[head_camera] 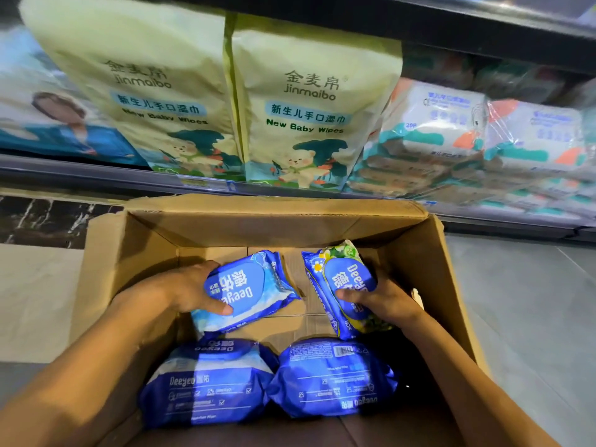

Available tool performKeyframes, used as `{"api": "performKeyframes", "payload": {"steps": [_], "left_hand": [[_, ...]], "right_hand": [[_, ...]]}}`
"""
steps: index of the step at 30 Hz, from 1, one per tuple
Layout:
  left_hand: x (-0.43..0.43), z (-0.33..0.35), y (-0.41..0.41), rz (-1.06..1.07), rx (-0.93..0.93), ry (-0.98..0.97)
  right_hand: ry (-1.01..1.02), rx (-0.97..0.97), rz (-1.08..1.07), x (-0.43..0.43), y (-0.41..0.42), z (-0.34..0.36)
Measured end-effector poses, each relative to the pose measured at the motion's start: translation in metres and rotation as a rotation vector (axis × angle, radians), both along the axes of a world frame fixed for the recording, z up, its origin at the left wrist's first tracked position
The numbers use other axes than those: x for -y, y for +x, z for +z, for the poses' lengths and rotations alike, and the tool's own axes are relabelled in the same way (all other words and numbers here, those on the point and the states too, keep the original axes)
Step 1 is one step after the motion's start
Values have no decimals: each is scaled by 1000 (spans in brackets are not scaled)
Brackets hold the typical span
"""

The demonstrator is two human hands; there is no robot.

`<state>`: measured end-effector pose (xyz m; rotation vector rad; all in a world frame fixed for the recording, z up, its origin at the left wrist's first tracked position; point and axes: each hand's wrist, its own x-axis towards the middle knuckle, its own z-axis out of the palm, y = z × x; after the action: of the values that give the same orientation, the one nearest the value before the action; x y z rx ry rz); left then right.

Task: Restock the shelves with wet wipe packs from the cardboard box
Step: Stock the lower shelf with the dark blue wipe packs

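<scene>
Head view. Open cardboard box (225,224) on pale floor tiles (516,301), flaps raised, far wall just beside the shelf edge (96,175). Four blue wet wipe packs inside.

Left hand (190,288) reaching into the far left part of the box, gripping a blue-and-white pack (258,285) — thumb laid across the lid, fingers curled round the pack's left end. Pack tilted, lid facing up.

Right hand (383,300) in the far right part, gripping a floral-print pack (351,275), thumb pressed on the lid, fingers wrapped round the right side. Pack tilted, standing more on its edge. Narrow gap between the two held packs, no contact. Contact of either held pack with the box bottom — not determinable.

Two more packs at the near end, between the forearms: near left pack (209,382) and near right pack (332,379), lying side by side, touching, printed backs up.

On the shelf, two tall yellow bags (309,101) marked "New Baby Wipes", upright and touching. To their right, white multi-packs (445,124) in clear wrap, stacked. To their left, blurred blue packaging (64,130).
</scene>
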<state>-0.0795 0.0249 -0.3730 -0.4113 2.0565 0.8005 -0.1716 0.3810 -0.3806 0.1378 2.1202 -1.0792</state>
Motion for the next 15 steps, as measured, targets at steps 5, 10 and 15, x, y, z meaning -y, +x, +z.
{"api": "performKeyframes", "payload": {"steps": [5, 10, 15], "left_hand": [[-8, 10, -11, -108, 89, -32], [-10, 14, -16, -144, 129, 61], [-25, 26, -6, -139, 53, 28]], "right_hand": [[6, 181, 71, 6, -4, 4], [34, 218, 53, 19, 1, 13], [162, 117, 60, 29, 18, 16]]}}
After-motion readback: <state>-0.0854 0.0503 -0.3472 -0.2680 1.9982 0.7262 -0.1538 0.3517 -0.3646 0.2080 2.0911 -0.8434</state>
